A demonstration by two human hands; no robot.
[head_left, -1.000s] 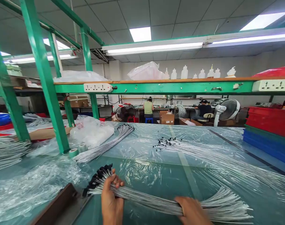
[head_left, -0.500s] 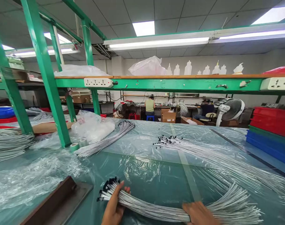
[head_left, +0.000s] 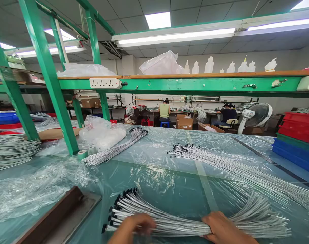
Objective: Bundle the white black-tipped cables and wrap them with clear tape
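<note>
A thick bundle of thin white cables [head_left: 169,222] with black connectors fanned at its left end lies across the near part of the table. My right hand [head_left: 217,225] is closed around the bundle right of its middle, and the loose cable ends spread out beyond it. Over the cables near the connector end is my left hand [head_left: 135,225], its fingers smeared by motion, so its grip is unclear. Farther back rest a second bundle of white cables [head_left: 220,166] on the right and a third cable bundle [head_left: 118,145] left of centre.
A brown metal angle piece [head_left: 60,217] lies at the near left beside crumpled clear plastic film [head_left: 39,186]. Green tape rolls [head_left: 82,155] sit by a green post [head_left: 50,84]. Stacked red and blue trays [head_left: 296,149] stand at right. Two people sit at a far bench.
My left hand has moved from gripping under the connector end to over the cables nearer me. The connectors have fanned wider. My right hand still grips the bundle.
</note>
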